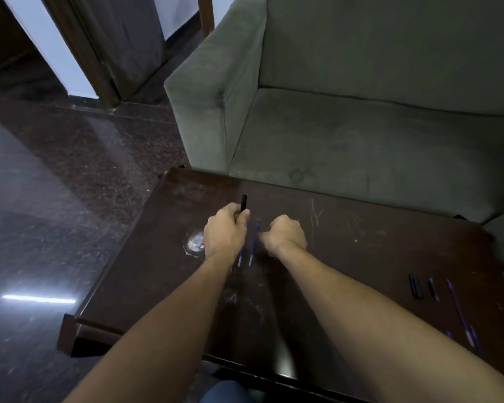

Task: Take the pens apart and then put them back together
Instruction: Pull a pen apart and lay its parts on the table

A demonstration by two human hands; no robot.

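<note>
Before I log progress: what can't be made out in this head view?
Head view only.
Right hand: curled, back to camera; whether it holds anything is hidden.
Black pen part in left hand: lower end hidden in the grip; cap or barrel unclear.
Loose parts near the table right edge: too small and dim to identify.

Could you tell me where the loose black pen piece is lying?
Head view: the short black pen piece lies at the right of the dark wooden table, just left of a small blue pen piece.

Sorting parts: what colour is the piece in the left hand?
The piece is black; head view.
</note>
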